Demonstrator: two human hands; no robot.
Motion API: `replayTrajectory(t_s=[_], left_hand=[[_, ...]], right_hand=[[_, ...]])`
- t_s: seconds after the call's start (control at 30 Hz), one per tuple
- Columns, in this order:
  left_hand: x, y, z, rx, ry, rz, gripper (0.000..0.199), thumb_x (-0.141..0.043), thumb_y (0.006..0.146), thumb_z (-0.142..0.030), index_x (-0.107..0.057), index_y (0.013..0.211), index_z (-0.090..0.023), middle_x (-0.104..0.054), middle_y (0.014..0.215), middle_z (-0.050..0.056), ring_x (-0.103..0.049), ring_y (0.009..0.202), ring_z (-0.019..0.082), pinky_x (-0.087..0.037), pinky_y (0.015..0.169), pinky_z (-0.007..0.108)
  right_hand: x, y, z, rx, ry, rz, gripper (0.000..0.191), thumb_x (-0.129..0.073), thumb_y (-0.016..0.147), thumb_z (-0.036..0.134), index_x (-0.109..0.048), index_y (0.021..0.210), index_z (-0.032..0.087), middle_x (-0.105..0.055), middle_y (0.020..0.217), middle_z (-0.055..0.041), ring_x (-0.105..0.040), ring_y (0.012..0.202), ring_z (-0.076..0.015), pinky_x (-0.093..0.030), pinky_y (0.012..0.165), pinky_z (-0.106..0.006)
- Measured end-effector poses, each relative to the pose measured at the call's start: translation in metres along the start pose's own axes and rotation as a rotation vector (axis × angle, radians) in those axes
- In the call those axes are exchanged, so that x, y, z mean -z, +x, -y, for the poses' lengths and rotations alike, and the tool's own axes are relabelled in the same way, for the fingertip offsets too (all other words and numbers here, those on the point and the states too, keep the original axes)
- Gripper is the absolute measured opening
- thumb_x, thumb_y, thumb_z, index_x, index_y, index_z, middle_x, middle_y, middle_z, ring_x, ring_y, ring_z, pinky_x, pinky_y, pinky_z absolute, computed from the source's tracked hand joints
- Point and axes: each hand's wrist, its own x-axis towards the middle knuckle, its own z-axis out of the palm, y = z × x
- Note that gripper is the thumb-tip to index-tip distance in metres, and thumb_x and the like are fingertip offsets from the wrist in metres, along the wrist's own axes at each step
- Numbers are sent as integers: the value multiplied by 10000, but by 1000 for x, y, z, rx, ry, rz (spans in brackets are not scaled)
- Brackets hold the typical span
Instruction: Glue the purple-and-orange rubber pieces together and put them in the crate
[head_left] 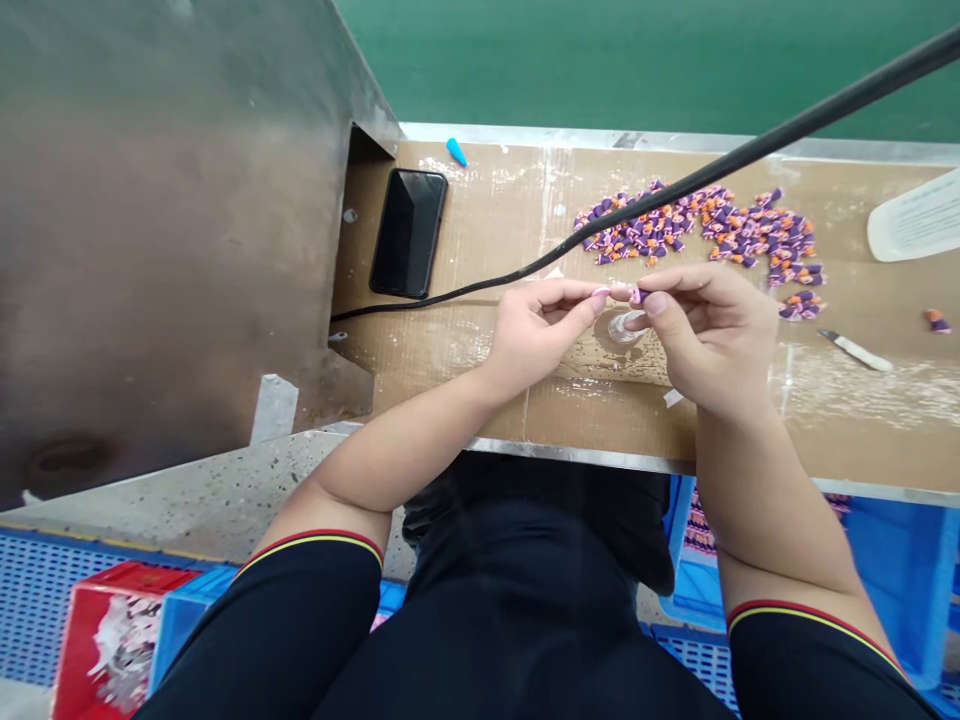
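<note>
Above the cardboard-covered surface [570, 415], the right grip [709, 340] is clamped on a tiny purple-and-orange piece [637, 295], its long axis hidden, while the left grip [536, 335] sits just beside it, closure unclear.

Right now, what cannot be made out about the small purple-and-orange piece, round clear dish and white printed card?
Head view:
small purple-and-orange piece: too small, and the left hand and right hand hide most of it.
round clear dish: right hand partly covers it; contents unclear.
white printed card: right edge cuts it off; text too small.
</note>
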Motion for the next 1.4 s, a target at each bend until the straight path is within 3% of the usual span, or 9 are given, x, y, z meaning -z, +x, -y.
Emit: replayTrajectory(t_s=[0.13, 0.37, 0.63, 0.93, 1.2, 1.4], left_hand=[[1, 0, 1, 18, 26, -7, 396, -888, 967, -640, -924, 1071, -259, -891, 1087, 73, -841, 975, 199, -726, 938, 355], [1, 0, 4, 273, -304, -40, 465, -1021, 820, -633, -900, 1032, -237, -886, 1110, 51, -868, 1088, 223, -746, 1051, 374], [0, -4, 2, 295, -330, -31, 460, -1041, 787, -633, -910, 1024, -261, -889, 1101, 38, -868, 1086, 216, -759, 1037, 363], [-2, -7, -1, 242, -244, -34, 483, -1031, 776, -676, -924, 1019, -272, -894, 1116, 55, -869, 1062, 244, -759, 1060, 442], [-4, -14, -4, 0, -64, -49, 247, -920, 976, -535, -932, 1051, -300, -895, 1111, 45, -863, 1067, 222, -740, 1048, 424], [-3, -14, -3, -110, -8, -36, 173, -898, 1005, -484, -931, 1081, -332, -891, 1138, 51, -866, 1104, 250, -734, 1065, 466]], right_hand=[[1, -1, 2, 8, -41, 5, 188, -780, 1087, 473, -823, 1122, 293, -854, 993, -44, -840, 816, -219, -762, 737, -388], [-8, -6, 5, 82, -137, -55, 135, -831, 1041, 391, -855, 1124, 287, -868, 1021, -56, -836, 871, -238, -736, 795, -409], [-12, -6, 1, 160, -281, -72, 57, -805, 1048, 358, -855, 1061, 334, -871, 1020, -50, -837, 909, -266, -718, 830, -448], [-9, -4, 7, 165, -340, -51, 80, -804, 1048, 360, -883, 1037, 365, -878, 983, -43, -848, 922, -298, -724, 890, -510], [-8, -6, 9, 187, -233, -41, 123, -824, 1037, 295, -898, 1088, 380, -894, 1031, -47, -866, 912, -312, -738, 853, -521], [-11, -7, 13, 161, -282, -68, 77, -832, 1024, 332, -886, 1044, 383, -901, 1036, -36, -875, 922, -320, -757, 852, -542]])
